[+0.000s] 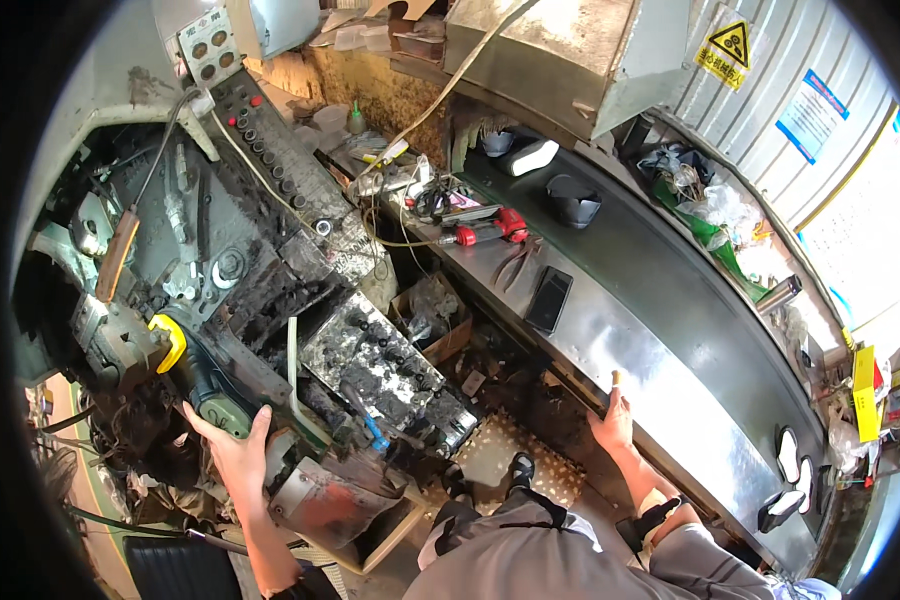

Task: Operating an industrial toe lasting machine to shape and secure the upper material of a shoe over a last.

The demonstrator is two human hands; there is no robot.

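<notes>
My left hand (238,460) is at the machine on the left, thumb and forefinger spread wide. Between and just beyond them is the rounded green end of a dark shoe-like piece (220,408), which sits in the machine beside a yellow curved part (170,342). Whether my fingers touch it is hard to tell. My right hand (613,425) is raised by the near edge of the metal bench (660,408), fingers curled together. A small tan tip sticks up from it; I cannot make out whether it is a held thing or a fingertip.
On the bench lie a black phone (549,299), pliers (516,265) and a red power tool (490,228). Shoes (573,200) stand on the dark conveyor belt (660,260). A button panel (265,150) and a grimy control box (375,360) flank the machine. A wooden-handled tool (120,255) hangs there.
</notes>
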